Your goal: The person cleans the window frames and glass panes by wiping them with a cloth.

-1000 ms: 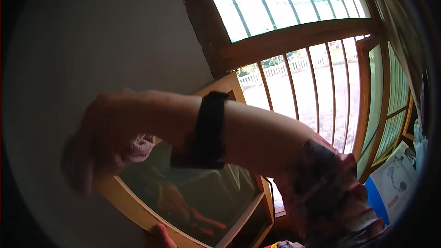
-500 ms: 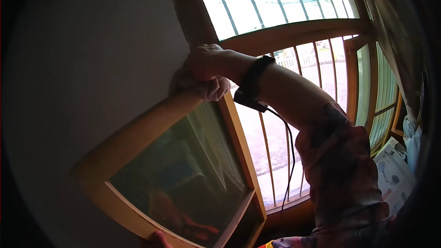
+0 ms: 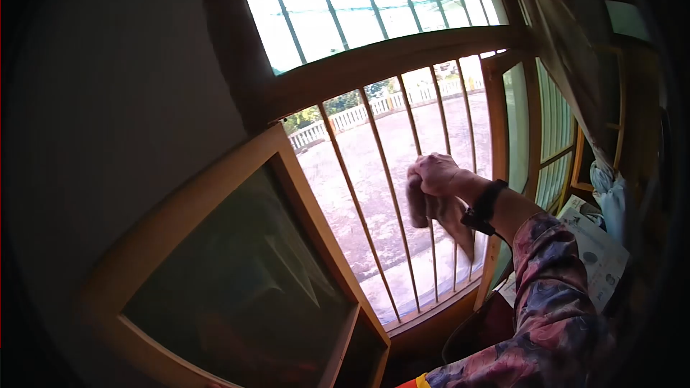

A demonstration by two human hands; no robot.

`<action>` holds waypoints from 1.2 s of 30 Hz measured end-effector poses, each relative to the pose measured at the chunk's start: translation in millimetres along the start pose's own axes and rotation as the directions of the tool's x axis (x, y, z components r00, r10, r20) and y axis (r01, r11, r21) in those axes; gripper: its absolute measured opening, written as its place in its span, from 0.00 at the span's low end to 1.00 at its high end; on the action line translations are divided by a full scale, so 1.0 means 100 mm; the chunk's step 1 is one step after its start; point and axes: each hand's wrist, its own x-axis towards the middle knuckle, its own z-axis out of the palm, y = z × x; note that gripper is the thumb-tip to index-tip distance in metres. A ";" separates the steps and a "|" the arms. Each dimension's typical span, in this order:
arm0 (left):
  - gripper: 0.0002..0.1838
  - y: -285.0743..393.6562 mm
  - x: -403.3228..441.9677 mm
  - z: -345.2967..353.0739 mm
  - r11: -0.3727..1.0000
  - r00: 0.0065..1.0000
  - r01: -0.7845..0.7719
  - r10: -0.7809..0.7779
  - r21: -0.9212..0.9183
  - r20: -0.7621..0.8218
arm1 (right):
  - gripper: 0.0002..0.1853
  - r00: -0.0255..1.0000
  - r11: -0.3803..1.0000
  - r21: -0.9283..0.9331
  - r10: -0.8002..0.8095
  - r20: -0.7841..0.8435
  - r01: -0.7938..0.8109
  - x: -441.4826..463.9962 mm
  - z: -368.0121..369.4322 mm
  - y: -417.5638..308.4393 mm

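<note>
My right hand (image 3: 437, 174) is closed around a bunched cloth (image 3: 454, 221), which hangs below the fingers and is slightly blurred. Hand and cloth are in front of the window bars (image 3: 374, 141); whether they touch the bars I cannot tell. On the left, a wooden-framed window sash (image 3: 316, 201) stands swung open, its dark glass (image 3: 230, 280) showing faint reflections. A dark band with a small box (image 3: 480, 217) is strapped round my right wrist. My left hand is out of sight.
A wooden crossbar (image 3: 388, 57) runs above the barred opening. At the right stand another open sash (image 3: 516, 122), a hanging curtain (image 3: 568, 65), a pale blue bundle (image 3: 609, 197) and printed papers (image 3: 593, 251). A plain wall (image 3: 108, 100) fills the left.
My right hand has left the sash's top corner and moved right and down with the cloth, over to the bars. The left fingertip at the sash's lower edge has gone from view.
</note>
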 end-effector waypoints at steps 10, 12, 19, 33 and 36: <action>0.44 -0.12 -0.06 -0.14 0.971 0.976 0.215 -0.209 0.104 -0.063 | 0.14 0.536 0.792 0.217 -0.159 -0.829 0.570 0.37 -1.22 -0.85; 0.47 -0.08 -0.07 -0.09 0.985 0.987 0.145 -0.139 0.089 -0.078 | 0.15 0.534 0.834 0.101 -0.250 -0.808 0.542 0.36 -1.56 -1.29; 0.46 -0.22 -0.05 -0.15 0.979 0.979 0.167 -0.150 0.118 -0.136 | 0.19 0.691 0.786 -0.352 -0.616 -0.378 0.508 1.03 -1.27 -2.27; 0.40 0.00 -0.03 -0.10 0.969 0.999 0.015 -0.004 0.247 -0.046 | 0.19 0.710 0.805 -0.252 -0.593 -0.380 0.538 0.95 -1.19 -1.65; 0.42 0.08 -0.03 -0.06 0.978 0.987 0.160 -0.159 0.135 -0.019 | 0.12 0.983 0.833 -0.527 -0.180 0.027 0.167 0.66 -1.13 -1.41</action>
